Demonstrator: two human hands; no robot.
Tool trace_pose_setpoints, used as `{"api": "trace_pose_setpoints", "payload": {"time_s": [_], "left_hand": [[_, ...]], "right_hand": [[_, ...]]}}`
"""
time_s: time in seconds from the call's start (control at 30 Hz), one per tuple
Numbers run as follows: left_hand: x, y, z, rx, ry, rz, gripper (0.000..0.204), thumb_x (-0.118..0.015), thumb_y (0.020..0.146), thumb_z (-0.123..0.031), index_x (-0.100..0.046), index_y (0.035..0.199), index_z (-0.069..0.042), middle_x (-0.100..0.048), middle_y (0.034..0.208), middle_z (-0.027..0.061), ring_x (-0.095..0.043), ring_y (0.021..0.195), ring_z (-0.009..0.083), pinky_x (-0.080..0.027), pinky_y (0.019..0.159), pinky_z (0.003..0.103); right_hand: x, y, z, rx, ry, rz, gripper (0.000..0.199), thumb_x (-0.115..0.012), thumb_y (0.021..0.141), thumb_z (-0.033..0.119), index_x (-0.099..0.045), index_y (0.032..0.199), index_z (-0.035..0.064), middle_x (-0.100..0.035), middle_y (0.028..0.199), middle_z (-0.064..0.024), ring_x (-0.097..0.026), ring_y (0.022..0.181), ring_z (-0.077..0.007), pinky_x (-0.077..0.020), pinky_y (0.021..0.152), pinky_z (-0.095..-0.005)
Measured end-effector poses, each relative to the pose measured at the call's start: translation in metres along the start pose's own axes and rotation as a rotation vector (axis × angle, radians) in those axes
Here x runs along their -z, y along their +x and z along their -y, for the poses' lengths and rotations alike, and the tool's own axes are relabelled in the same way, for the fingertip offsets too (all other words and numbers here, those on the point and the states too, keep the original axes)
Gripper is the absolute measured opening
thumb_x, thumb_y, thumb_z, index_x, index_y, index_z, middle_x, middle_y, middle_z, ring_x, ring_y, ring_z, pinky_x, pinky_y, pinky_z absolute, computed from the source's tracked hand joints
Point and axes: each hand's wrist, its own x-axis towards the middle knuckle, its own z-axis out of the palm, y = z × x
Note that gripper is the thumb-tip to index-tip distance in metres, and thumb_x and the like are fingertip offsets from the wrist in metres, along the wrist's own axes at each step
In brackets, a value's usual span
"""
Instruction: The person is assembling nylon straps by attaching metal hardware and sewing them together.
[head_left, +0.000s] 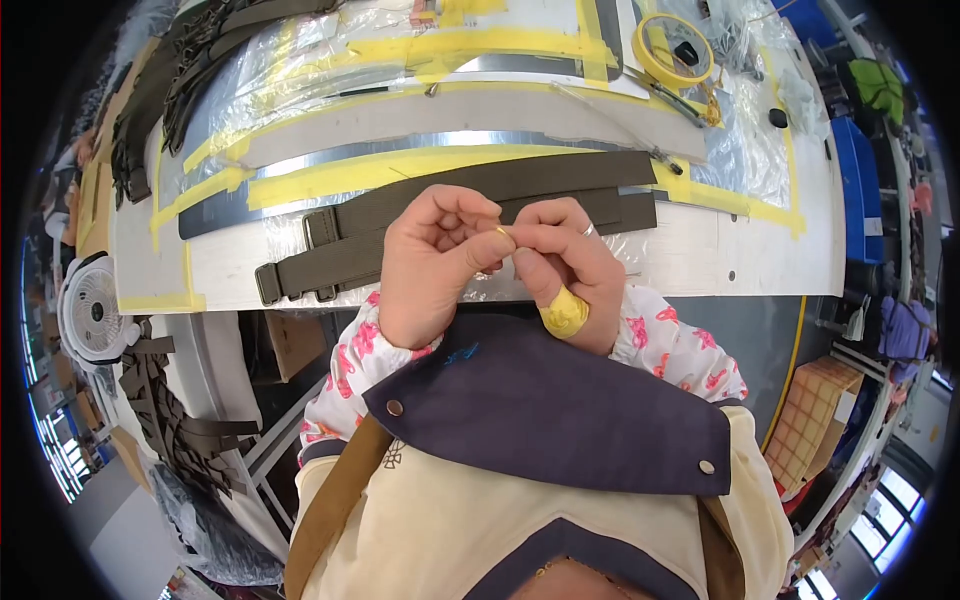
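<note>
1. Left hand (430,262): narrowed, thumb and forefinger pinched on a small yellow piece (503,232), raised over the table's near edge
2. Right hand (583,262): narrowed, forefinger and thumb brought up to the same piece; whether it gripped the piece or merely steadied it could not be told. Ring on one finger, yellow wrap (566,313) near the wrist
3. Webbing straps (575,180): dark olive, laid beneath and behind the hands on the white worktable (805,270), a buckle (320,228) towards the left end; neither hand clearly gripped them
4. Step in hand, as judged: fine fingertip handling of the yellow piece (perhaps a scrap of tape, though too small to tell)
5. Next move, as judged: called for a light, exact pinch, with one hand holding firm while the other pulled or let go
6. Tape roll (655,25): yellow, at the far right of the table, matching in colour the strips across the work surface
7. Labels: a small white one on the blue bin (858,185), another pale patch on the checked carton (808,420); both too small to read
8. Other marks: a blue scribble on the navy cloth (560,420), a dark knot-like emblem on the cream garment (400,510); no words made out on either
</note>
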Motion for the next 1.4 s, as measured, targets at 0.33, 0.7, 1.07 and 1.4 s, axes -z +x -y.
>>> {"api": "trace_pose_setpoints", "payload": {"time_s": [0.33,0.7,1.07,1.4], "left_hand": [[-0.004,0.007,-0.012,-0.603,1.055,-0.103,0.012,-0.065,0.07,0.004,-0.064,0.082,0.0,-0.063,0.075,0.0076,-0.058,0.064,0.0147,-0.045,0.058,0.022],[0.004,0.041,-0.04,-0.183,0.69,-0.094,0.015,-0.055,0.085,-0.004,-0.059,0.095,0.007,-0.064,0.085,0.0106,-0.062,0.075,0.0131,-0.05,0.07,0.022],[0.019,0.074,-0.038,0.015,0.593,0.006,0.015,-0.06,0.082,-0.008,-0.06,0.091,0.004,-0.063,0.081,0.0073,-0.06,0.072,0.0099,-0.049,0.069,0.02],[-0.008,0.046,-0.05,-0.054,0.551,0.046,0.008,-0.06,0.08,0.0,-0.059,0.086,0.004,-0.063,0.083,0.0076,-0.06,0.074,0.011,-0.049,0.07,0.021]], "right_hand": [[0.013,0.008,-0.007,-0.192,0.014,0.123,0.013,-0.057,0.08,0.002,-0.059,0.093,-0.0009,-0.055,0.088,-0.0081,-0.054,0.072,-0.0141,-0.0431,0.063,-0.0242],[0.13,0.065,-0.044,0.147,-1.113,0.144,0.015,-0.064,0.071,0.009,-0.057,0.083,0.0044,-0.055,0.08,-0.009,-0.052,0.076,-0.0295,-0.0415,0.066,-0.0375],[0.129,0.058,-0.043,0.195,-0.991,0.347,0.018,-0.06,0.074,0.003,-0.051,0.089,0.0048,-0.052,0.088,-0.0091,-0.049,0.085,-0.0283,-0.039,0.07,-0.036],[0.104,0.042,-0.018,0.019,-0.603,0.23,0.014,-0.054,0.081,-0.002,-0.048,0.093,0.0018,-0.051,0.087,-0.0112,-0.053,0.074,-0.0255,-0.0434,0.067,-0.0289]]}}
